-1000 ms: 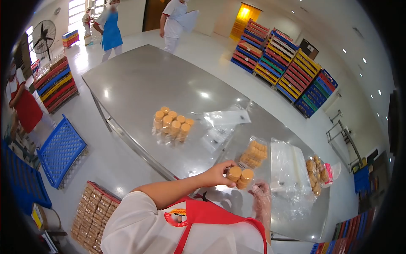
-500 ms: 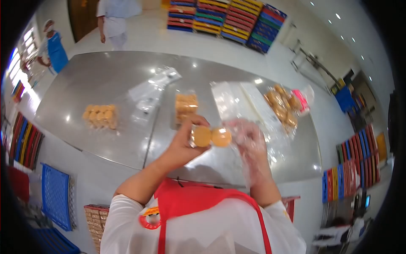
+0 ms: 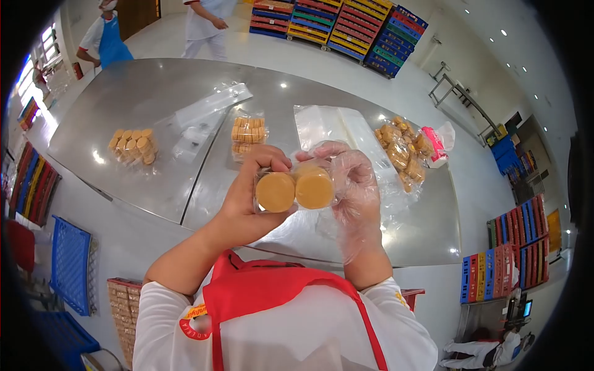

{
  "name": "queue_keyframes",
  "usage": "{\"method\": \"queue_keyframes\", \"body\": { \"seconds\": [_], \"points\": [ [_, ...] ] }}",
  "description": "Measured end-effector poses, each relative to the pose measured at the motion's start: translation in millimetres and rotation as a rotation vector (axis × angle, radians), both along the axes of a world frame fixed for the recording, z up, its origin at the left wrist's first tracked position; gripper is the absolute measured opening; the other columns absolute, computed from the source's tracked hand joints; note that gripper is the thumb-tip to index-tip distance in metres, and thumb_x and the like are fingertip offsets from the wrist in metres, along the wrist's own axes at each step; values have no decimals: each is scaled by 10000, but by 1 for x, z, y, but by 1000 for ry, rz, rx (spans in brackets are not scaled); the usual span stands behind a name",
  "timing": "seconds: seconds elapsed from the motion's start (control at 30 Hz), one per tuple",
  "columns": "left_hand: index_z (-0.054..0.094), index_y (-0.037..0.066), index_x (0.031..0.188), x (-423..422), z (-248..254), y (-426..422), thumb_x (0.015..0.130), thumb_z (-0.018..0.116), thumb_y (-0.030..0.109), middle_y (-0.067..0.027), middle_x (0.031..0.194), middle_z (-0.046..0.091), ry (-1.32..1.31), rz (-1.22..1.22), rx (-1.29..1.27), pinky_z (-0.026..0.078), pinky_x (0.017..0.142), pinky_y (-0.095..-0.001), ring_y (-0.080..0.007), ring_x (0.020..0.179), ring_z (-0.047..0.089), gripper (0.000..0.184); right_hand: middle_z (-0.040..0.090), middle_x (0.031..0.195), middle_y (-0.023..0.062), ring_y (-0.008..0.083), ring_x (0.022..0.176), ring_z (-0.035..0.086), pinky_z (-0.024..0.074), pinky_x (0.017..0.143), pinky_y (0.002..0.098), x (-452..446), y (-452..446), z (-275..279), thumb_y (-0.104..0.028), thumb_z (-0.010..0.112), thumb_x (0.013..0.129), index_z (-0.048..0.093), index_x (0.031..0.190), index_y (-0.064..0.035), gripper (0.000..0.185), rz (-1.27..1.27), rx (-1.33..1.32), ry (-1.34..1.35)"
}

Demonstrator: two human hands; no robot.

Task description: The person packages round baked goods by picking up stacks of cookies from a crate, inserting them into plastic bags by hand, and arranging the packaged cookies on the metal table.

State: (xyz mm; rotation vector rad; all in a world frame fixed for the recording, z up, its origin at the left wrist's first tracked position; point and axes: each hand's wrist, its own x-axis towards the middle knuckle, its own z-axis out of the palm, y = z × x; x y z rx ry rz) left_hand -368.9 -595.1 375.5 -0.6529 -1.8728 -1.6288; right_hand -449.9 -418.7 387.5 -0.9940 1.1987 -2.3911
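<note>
L hand [image 3: 238, 201], bare, is clamped on the left side of a clear-wrapped pack of round biscuits [image 3: 275, 192], fingers over the far edge, thumb along the near one. R hand [image 3: 359, 182], in a thin see-thru glove [image 3: 356, 238], is at the pack's right side w/ fingers curled by the film; can't tell how firmly it grips, b/c film & glove blur together. Pack is up off the steel table [image 3: 427, 226], between the hands, two round ends facing the wearer, prob so both stacks can be seen & kept side by side. L grip looks like the main support, R prob steadies the wrap.

Just beyond L hand, another wrapped biscuit pack [image 3: 249, 131] lies flat, prob so it won't roll. Further left, a biscuit group [image 3: 134, 146] is set well apart, w/ clear bags [image 3: 213, 104] between the two. Past R hand, flat plastic sheets [image 3: 325, 127] lie within easy reach, I'd guess for convenience; beside them, a bagged brown pile [image 3: 396, 151] & pink packet [image 3: 435, 147], off to the right, prob out of the hands' way
</note>
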Motion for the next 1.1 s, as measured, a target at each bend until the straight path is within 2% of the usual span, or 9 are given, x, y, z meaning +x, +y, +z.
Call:
{"method": "queue_keyframes", "body": {
  "seconds": [0.2, 0.3, 0.4, 0.53, 0.77, 0.9, 0.97, 1.03, 1.1],
  "points": [
    [443, 91, 1256, 11, -6, 0, 735, 765, -62, -84, 1193, 498, 147, 248, 72, 424, 983, -350, -226, 1140, 519, 632, 599, 1117, 112, 280, 1035, 640, 570, 833, 377, 20, -2, 14, -233, 728, 881, 582, 985, -88, 230, -213, 120, -68],
    [416, 87, 1331, 23, 6, -10, 828, 738, 20, -87, 1225, 526, -240, 36, 364, 463, 982, -363, -235, 1139, 562, 600, 612, 1079, 100, 239, 955, 651, 572, 765, 355, 20, -10, 16, -252, 714, 899, 552, 1053, -90, 276, -170, 40, -280],
    [424, 73, 1323, 27, 22, -19, 920, 671, 145, -94, 1219, 558, -512, -323, 1020, 503, 954, -371, -228, 1124, 593, 478, 624, 1038, 94, 214, 927, 650, 556, 710, 330, 23, -23, 18, -250, 702, 912, 530, 1088, -87, 295, -2, -121, -223],
    [423, 9, 1373, 16, 10, -36, 1014, 492, 380, -152, 1273, 565, -624, -704, 1142, 518, 960, -370, -247, 1150, 593, 521, 613, 987, 73, 182, 857, 632, 525, 649, 295, 42, -48, 20, -248, 705, 910, 521, 1095, -85, 307, -100, -4, -81],
    [429, 4, 1350, 17, 8, -62, 1005, 517, 357, -139, 1272, 560, -729, -881, 1159, 483, 1008, -373, -248, 1174, 573, 501, 591, 954, 58, 155, 813, 603, 516, 634, 287, 63, -72, 23, -292, 756, 861, 520, 1124, -77, 413, -215, 33, -81],
    [421, 91, 1291, 5, -25, -86, 913, 665, 161, -101, 1215, 555, -683, -615, 834, 502, 958, -379, -226, 1151, 576, 455, 600, 934, 66, 164, 814, 602, 540, 632, 301, 58, -81, -15, -292, 740, 866, 546, 1114, -57, 393, -493, -13, -295],
    [405, 126, 1258, 2, -66, -98, 855, 733, 108, -93, 1166, 553, -771, -499, 627, 532, 889, -358, -200, 1122, 581, 520, 607, 930, 76, 180, 825, 608, 564, 642, 342, 62, -68, -23, -298, 715, 882, 573, 1072, -32, 356, -406, 430, -369],
    [439, 103, 1282, 7, -108, -104, 853, 747, 162, -90, 1203, 536, -1072, -545, 624, 513, 864, -336, -200, 1084, 574, 532, 609, 938, 86, 189, 834, 612, 568, 632, 363, 73, -56, -64, -300, 691, 904, 585, 1029, -24, 321, -389, 526, -516],
    [483, 91, 1304, 13, -137, -117, 872, 711, 161, -88, 1251, 513, -1232, -345, 199, 523, 873, -347, -202, 1111, 552, 493, 601, 928, 88, 187, 825, 610, 564, 633, 352, 84, -42, -106, -252, 657, 931, 576, 1033, -25, 262, -406, 597, -621]
  ]
}}
